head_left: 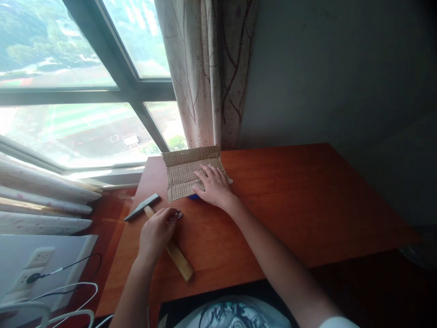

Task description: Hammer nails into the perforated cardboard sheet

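Note:
My right hand [213, 186] lies flat, fingers stretched out, on a folded piece of perforated cardboard [186, 168] at the far left of the reddish wooden table [307, 200]. A bit of something blue [193, 197] peeks out under the cardboard by my thumb. My left hand [157, 232] rests over a hammer with a wooden handle [179, 259] and a dark metal head [141, 207]. Its fingertips are curled at a small heap of dark nails [175, 216]; whether they pinch one I cannot tell.
A patterned curtain [208, 73] hangs behind the cardboard beside a large window [78, 82]. A wall socket with a plugged black cable [37, 269] and white cables [68, 300] sit at the lower left. The grey wall [341, 73] is behind the table.

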A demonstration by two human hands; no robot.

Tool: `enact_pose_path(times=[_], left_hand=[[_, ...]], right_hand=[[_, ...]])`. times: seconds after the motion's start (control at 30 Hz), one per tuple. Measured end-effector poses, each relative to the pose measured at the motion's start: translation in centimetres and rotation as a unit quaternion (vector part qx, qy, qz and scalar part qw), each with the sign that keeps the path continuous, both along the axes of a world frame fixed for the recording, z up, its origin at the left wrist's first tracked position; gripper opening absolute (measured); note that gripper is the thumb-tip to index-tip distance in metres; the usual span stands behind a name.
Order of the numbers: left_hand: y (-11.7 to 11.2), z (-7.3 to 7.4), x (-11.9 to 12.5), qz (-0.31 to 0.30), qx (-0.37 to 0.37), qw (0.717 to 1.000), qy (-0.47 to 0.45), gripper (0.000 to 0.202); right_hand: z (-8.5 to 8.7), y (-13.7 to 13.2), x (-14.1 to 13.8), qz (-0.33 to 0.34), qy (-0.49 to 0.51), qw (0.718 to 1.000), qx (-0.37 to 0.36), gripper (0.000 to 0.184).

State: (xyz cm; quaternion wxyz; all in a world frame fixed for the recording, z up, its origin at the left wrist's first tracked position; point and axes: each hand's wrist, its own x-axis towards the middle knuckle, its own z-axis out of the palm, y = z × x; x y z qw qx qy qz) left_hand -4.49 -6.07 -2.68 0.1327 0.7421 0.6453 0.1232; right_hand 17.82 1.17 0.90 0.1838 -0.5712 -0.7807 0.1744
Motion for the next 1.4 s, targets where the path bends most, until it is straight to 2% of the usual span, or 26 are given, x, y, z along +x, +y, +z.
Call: enact_pose_path(times=[0.17, 0.47, 0.83, 1.0, 1.2, 1.3, 1.4], left_hand=[[0.1, 0.1, 0.4, 0.003, 0.001, 1.000, 0.011, 0.023], [0.2, 0.2, 1.1, 0.048, -0.012, 0.999, 0.015, 0.023], [0.2, 0.2, 1.2, 0.035, 0.015, 0.999, 0.011, 0.023], [0.1, 0.8, 0.8, 0.053, 0.092, 0.994, -0.032, 0.019], [0.4, 2.7, 1.2, 0.090, 0.200, 0.966, -0.138, 0.022], [1.7, 3.6, 2.0, 0.056, 0.206, 0.964, -0.156, 0.021], [3.7, 4.5, 3.2, -0.022, 0.153, 0.977, -0.148, 0.021]], right_hand=[[-0.1, 0.0, 0.1, 0.002, 0.003, 1.000, 0.004, 0.056], [-0.1, 0.0, 0.1, 0.004, -0.001, 1.000, 0.002, 0.056], [-0.1, 0.1, 0.1, 0.004, 0.000, 1.000, -0.001, 0.056], [0.1, 0.0, 0.1, -0.001, -0.005, 1.000, -0.005, 0.054], [0.1, 0.0, 0.0, 0.000, -0.005, 1.000, -0.008, 0.055], [0.0, 0.0, 0.0, 0.002, -0.003, 1.000, -0.005, 0.055], [0.0, 0.1, 0.0, 0.004, -0.001, 1.000, -0.004, 0.056]])
